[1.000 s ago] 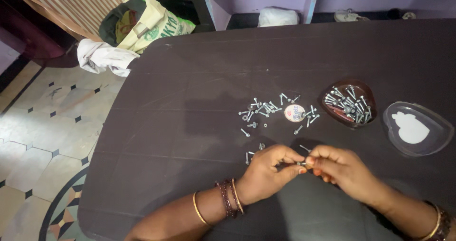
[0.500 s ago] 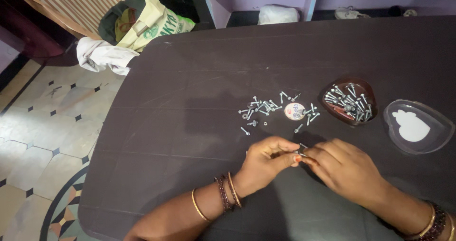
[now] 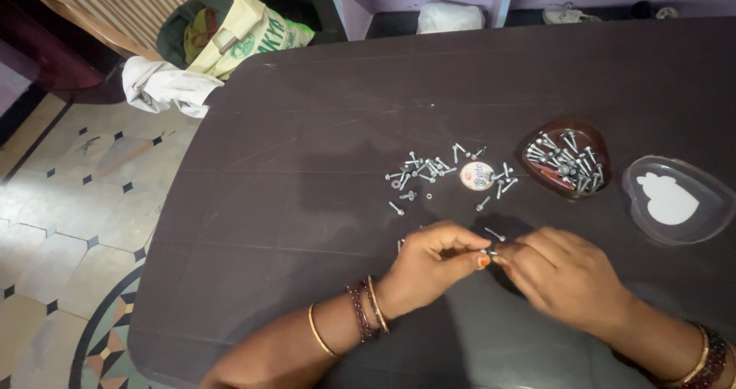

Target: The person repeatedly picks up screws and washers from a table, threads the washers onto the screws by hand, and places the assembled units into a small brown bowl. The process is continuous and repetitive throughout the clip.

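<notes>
**Small screw pinched between both hands**

My left hand [image 3: 429,262] and right hand [image 3: 563,278] met fingertip to fingertip, clamped on one small screw [image 3: 486,254]. Beyond lay loose screws [image 3: 429,168] scattered unsorted on the dark table [image 3: 307,128]; further right, a heart-shaped dish [image 3: 567,161] already held many.

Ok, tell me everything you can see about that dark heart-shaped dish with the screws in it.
The dish is a shallow heart-shaped tray, dark reddish-brown and glossy, plastic by the look of it. It lies flat on the dark table, open side up, its point toward the person. A heap of small silver screws fills most of it, leaving a bare patch by the near edge. It sits between the loose screws scattered to one side and a clear heart-shaped lid on the other. Neither hand touches it.
</notes>
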